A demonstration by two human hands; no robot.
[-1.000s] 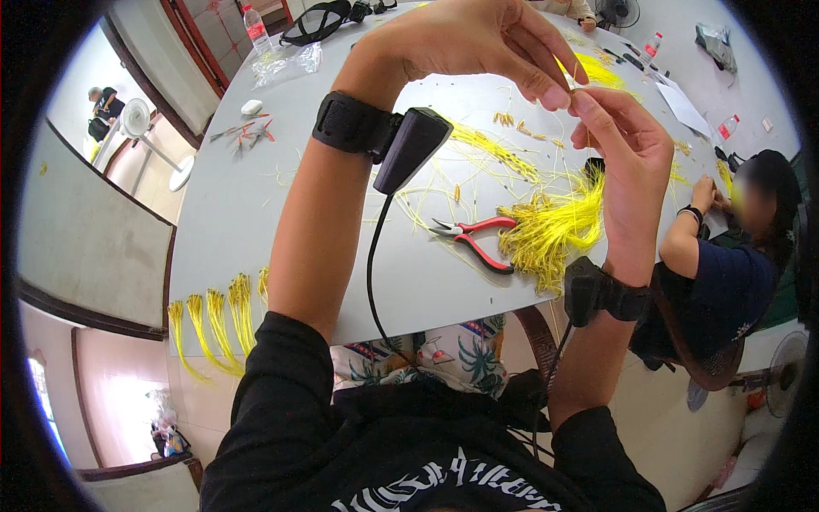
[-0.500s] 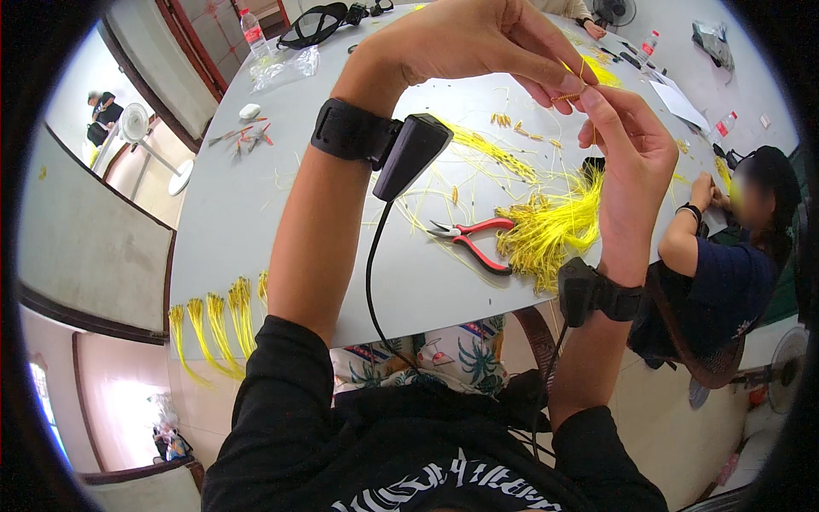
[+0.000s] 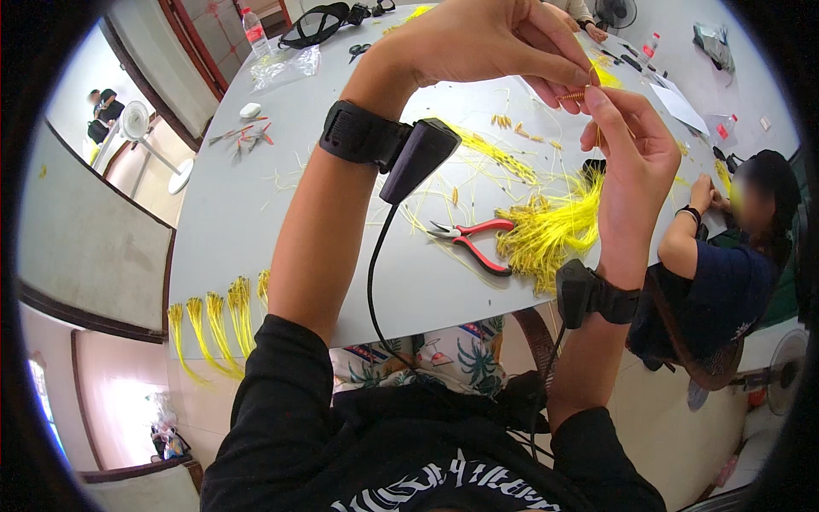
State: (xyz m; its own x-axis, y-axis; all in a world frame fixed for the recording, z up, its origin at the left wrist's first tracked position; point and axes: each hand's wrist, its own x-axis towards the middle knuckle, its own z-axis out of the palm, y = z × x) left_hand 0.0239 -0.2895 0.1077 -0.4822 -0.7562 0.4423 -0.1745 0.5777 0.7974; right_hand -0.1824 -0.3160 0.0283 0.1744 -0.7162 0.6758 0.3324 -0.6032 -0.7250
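Note:
My left hand (image 3: 490,43) and my right hand (image 3: 631,158) are raised close to the camera, fingertips meeting. Between them they pinch a small thin orange-yellow piece (image 3: 573,94), with a fine yellow strand (image 3: 597,132) running down by my right fingers. Both wrists carry black straps with a black device and cable. Below the hands, on the grey table (image 3: 239,222), lie red-handled pliers (image 3: 473,239) beside a heap of yellow strands (image 3: 550,235).
Bundles of yellow strands (image 3: 217,320) hang over the table's near-left edge. Small tools (image 3: 243,135), a plastic bottle (image 3: 254,30) and black straps (image 3: 320,19) lie at the far side. Another person (image 3: 725,264) sits at the right edge, with a fan (image 3: 785,384) behind.
My hands have stayed raised together with only slight shifts of the fingers on the small piece. Nothing on the table has moved.

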